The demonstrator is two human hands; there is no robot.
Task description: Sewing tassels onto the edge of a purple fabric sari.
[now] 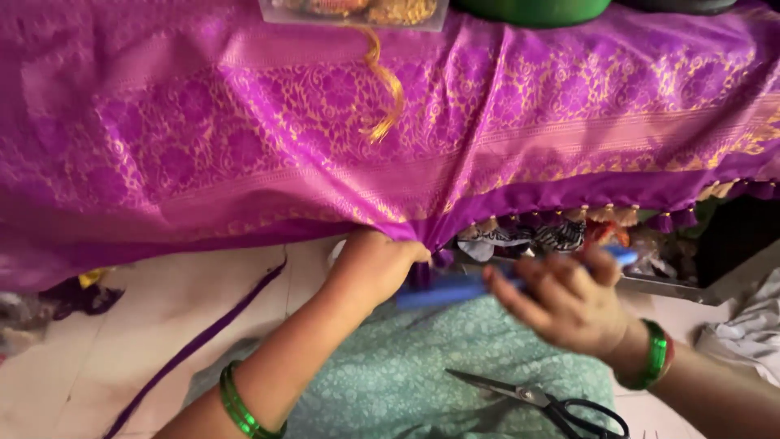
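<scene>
We pinch the sari (325, 146) hem taut for tassel work
Left hand (375, 264) grips the edge; right hand (565, 301) holds a blurred blue tool (455, 289)

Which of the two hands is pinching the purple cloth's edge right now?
The left hand: it bunches the purple cloth at its lower border, while the right hand holds a blurred blue tool off the fabric.

**Tight under the cloth edge**

The draped purple fabric (341, 138) closes off everything from nine to three o'clock. Scissors (552, 404) lie at five o'clock on the green-clad lap (422, 358). Bare floor (138, 325) opens at eight o'clock, crossed by a purple strip (203, 341).
</scene>
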